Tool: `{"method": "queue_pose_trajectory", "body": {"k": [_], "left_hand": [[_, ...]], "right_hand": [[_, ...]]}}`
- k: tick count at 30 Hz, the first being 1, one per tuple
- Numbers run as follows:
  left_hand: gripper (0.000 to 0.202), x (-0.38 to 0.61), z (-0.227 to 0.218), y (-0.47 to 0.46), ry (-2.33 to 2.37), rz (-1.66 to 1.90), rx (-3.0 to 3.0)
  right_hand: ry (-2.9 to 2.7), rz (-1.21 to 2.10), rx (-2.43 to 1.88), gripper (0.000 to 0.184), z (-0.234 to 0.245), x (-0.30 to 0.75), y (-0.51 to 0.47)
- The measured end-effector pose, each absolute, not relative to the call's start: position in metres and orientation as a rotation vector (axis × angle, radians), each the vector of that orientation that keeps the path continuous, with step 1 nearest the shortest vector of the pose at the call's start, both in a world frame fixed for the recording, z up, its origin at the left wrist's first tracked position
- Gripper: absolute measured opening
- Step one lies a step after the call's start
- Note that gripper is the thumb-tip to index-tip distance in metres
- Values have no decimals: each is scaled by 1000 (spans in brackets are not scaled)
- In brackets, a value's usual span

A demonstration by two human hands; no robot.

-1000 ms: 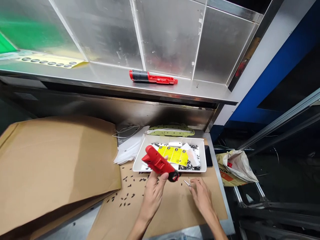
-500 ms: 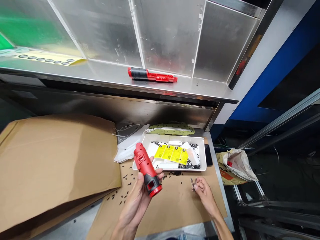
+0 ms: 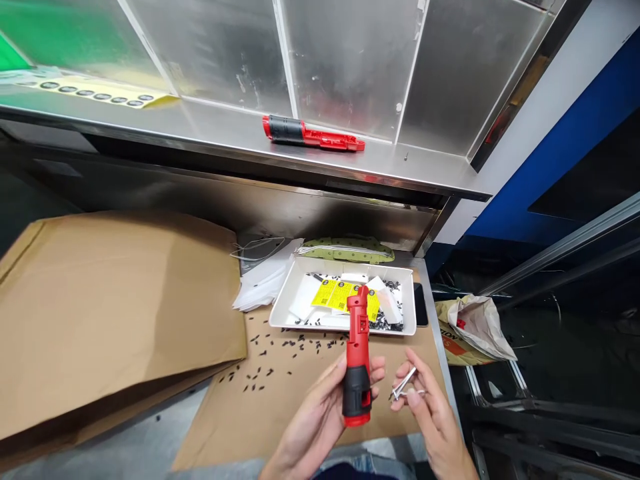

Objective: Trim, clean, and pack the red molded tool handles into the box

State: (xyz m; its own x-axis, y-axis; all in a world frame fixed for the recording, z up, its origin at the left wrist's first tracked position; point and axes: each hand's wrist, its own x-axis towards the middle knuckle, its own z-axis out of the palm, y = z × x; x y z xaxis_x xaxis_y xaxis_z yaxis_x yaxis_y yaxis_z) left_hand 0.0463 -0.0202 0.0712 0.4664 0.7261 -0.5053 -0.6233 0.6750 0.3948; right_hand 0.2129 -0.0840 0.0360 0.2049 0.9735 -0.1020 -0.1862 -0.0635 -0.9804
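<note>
My left hand is wrapped round a red and black plastic tool housing, held nearly upright over the cardboard. Its black band and red round end point down towards me, and a small square opening shows in the band. Close on the right, my right hand pinches a thin silvery tool that looks like tweezers between thumb and fingers. A tiny dark bit shows at the tool's left tip; I cannot tell what it is. The tweezers and the housing are apart.
Behind the hands stands a white tray with yellow label sheets and small black parts. More black parts lie scattered on the cardboard sheet. Another red and black housing rests on the metal shelf. A large carton is at left, a paper bag at right.
My left hand has moved right and turned the housing more upright. My right hand has come nearer to me and rotated, showing more of the tweezers. The view has shifted slightly.
</note>
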Motion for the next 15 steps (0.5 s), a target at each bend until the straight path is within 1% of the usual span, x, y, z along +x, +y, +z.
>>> {"method": "queue_pose_trajectory", "body": {"k": [1,2,4,6,8,10,13,15], "left_hand": [[25,47,72,-23,677,857,169],[28,48,73,-25,644,877,168],[44,50,74,-28,576,892,144],[61,53,75,-30,550,887,102],[70,55,77,-32,573,877,47],[72,57,79,-35,602,866,-1],[70,59,84,-38,619,846,-11],[71,60,89,-39,627,843,14]], "right_hand": [[-876,1174,-1226,48,42,213,-88],[-865,1166,-1219,50,47,213,-93],[-844,1115,-1222,49,57,212,-100],[-871,962,-1268,42,64,211,-104],[-962,745,-1293,32,68,210,-105],[-1116,537,-1234,27,72,208,-103],[-1424,331,-1035,33,78,205,-95],[-1481,245,-978,36,79,199,-91]]}}
